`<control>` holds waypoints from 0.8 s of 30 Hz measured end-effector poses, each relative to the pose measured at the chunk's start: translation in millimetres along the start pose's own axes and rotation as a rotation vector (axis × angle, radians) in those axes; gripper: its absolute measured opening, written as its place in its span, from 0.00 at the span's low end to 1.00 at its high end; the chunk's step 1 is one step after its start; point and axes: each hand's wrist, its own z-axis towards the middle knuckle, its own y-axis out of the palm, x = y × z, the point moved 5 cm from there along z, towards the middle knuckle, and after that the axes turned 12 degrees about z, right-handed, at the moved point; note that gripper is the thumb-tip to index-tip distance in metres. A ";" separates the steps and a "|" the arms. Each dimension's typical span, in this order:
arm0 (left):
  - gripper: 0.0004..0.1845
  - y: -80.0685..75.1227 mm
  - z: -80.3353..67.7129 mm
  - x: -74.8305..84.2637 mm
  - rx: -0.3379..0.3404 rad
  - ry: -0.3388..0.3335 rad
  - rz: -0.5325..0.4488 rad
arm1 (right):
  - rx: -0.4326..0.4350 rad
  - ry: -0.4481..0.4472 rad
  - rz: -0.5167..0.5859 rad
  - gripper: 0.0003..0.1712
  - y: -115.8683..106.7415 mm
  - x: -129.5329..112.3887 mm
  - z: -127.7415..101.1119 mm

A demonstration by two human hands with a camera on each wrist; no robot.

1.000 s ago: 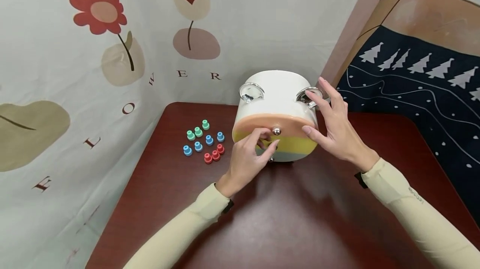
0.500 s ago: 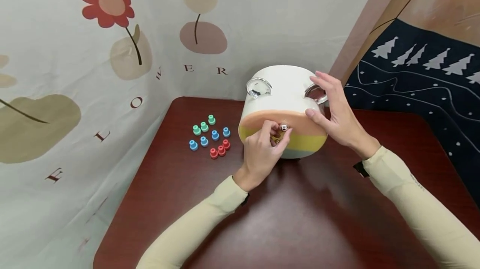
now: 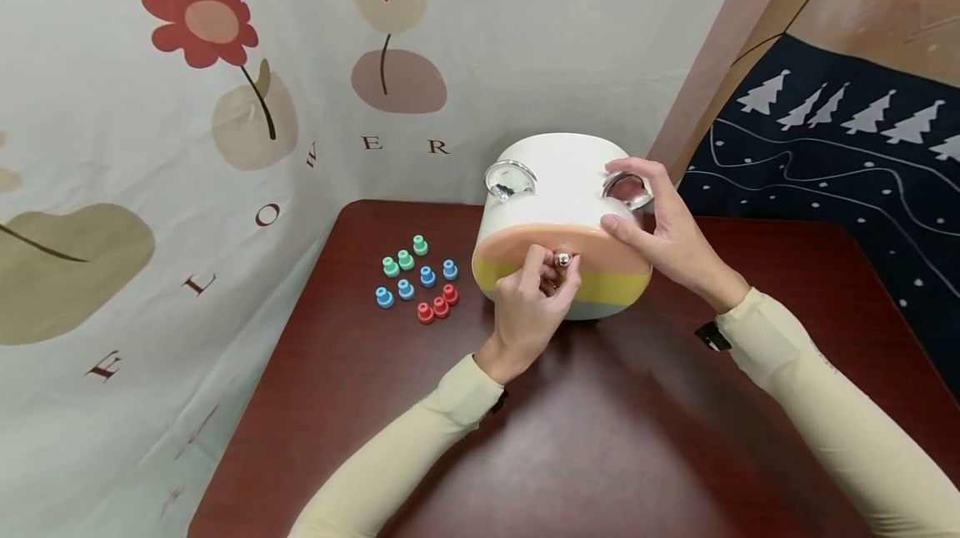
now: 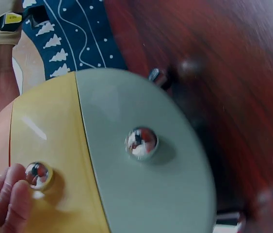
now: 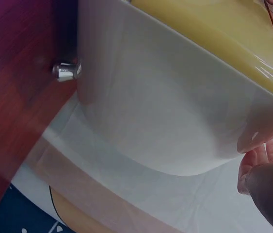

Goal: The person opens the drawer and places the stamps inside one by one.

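Altogether nine pegs (image 3: 417, 281), one drawer box (image 3: 561, 225)

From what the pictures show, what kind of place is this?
Probably a staged tabletop corner rather than a lived-in room. A dark red table stands against hanging printed cloths: a flower cloth and a dark cloth with white trees. On it sit a small drawer box and coloured pegs.

Coloured pegs (image 3: 417, 279) on table (image 3: 615, 438)
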 end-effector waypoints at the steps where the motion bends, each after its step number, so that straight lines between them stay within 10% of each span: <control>1: 0.12 0.5 0.0 -0.1 0.005 -0.005 -0.026 | 0.001 0.005 0.000 0.39 -0.2 1.0 -0.2; 11: 0.12 6.0 -2.5 -1.5 0.075 -0.086 -0.199 | 0.001 0.014 0.009 0.35 -0.5 -3.1 1.4; 24: 0.14 -1.4 -11.0 8.8 0.096 -0.052 -0.196 | -0.017 0.007 -0.025 0.42 -12.4 35.9 0.5</control>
